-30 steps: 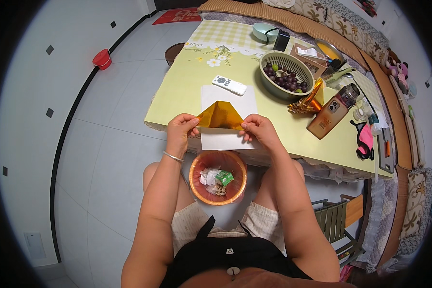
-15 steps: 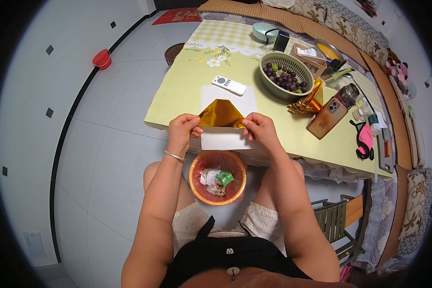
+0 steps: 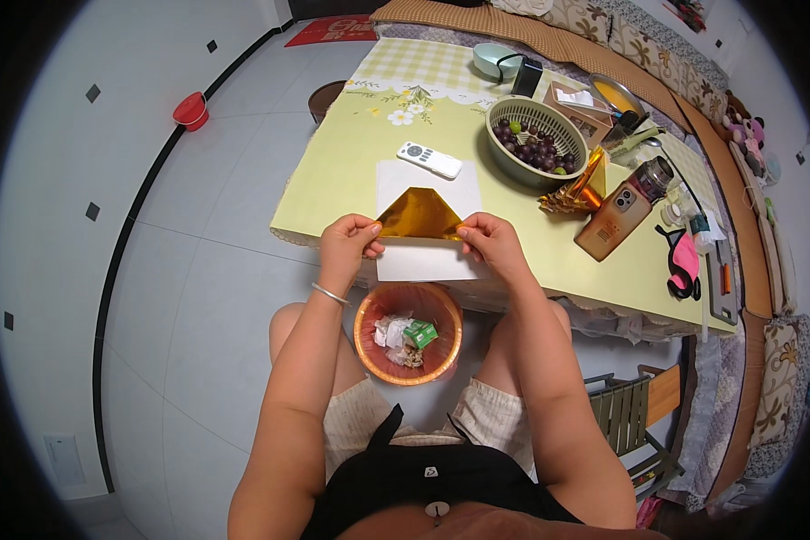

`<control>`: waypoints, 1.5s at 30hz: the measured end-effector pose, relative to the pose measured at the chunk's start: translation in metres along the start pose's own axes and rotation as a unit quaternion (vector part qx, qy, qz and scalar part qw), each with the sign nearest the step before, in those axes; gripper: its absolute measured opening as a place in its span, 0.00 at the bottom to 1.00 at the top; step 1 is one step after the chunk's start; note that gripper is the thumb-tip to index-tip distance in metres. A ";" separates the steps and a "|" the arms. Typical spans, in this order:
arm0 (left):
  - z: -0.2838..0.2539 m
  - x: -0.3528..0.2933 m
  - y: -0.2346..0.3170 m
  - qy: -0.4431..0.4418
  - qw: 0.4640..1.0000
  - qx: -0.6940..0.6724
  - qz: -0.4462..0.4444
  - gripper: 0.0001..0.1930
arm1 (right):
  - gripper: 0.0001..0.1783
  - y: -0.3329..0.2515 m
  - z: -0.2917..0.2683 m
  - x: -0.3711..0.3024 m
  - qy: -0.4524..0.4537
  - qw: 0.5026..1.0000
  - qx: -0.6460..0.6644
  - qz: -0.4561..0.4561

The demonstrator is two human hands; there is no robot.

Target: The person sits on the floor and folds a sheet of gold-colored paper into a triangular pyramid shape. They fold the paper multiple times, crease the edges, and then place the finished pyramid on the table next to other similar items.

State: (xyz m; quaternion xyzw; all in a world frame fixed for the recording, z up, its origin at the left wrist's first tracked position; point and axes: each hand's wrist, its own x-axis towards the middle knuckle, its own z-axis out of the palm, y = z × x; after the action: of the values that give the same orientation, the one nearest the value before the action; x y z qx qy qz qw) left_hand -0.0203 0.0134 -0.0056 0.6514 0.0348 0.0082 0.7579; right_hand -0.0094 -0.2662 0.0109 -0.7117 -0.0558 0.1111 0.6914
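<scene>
A sheet of shiny gold foil paper [image 3: 419, 214], folded into a shape with sloping sides and a short flat top, is stretched between my hands. My left hand [image 3: 355, 241] pinches its lower left corner between thumb and fingers. The lower right corner is gripped the same way by my right hand [image 3: 486, 238]. Beneath the foil lies a white sheet of paper [image 3: 427, 263] at the table's near edge. Just beyond the foil, a white remote control [image 3: 429, 160] rests partly on that paper.
An orange-rimmed bin [image 3: 363, 346] with litter stands between my knees. To the right on the table [image 3: 328, 180] are a basket [image 3: 504, 166] of grapes, more folded gold foil [image 3: 574, 195], a phone [image 3: 616, 220], a jar [image 3: 652, 175] and a pink-and-black item [image 3: 682, 261].
Both hands have shifted slightly to the right along the foil's lower edge. That edge now looks straighter, and the crumpled bit by my right fingers is flat.
</scene>
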 end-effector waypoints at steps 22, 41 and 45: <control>0.003 -0.004 0.004 -0.035 0.998 0.037 -0.023 0.06 | 0.11 -0.010 0.001 -0.006 -0.030 0.997 -0.066 0.014; 0.005 -0.001 -0.005 -0.021 0.999 0.022 -0.013 0.06 | 0.10 -0.007 0.004 -0.002 -0.014 0.993 -0.110 0.036; 0.005 0.000 -0.006 -0.022 1.000 0.019 -0.011 0.06 | 0.10 -0.004 0.002 0.000 -0.021 0.996 -0.087 0.030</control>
State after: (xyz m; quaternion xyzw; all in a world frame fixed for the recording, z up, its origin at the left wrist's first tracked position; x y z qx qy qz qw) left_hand -0.0201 0.0079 -0.0104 0.6655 0.0252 -0.0154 0.7458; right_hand -0.0096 -0.2641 0.0145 -0.7681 -0.0583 0.1413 0.6218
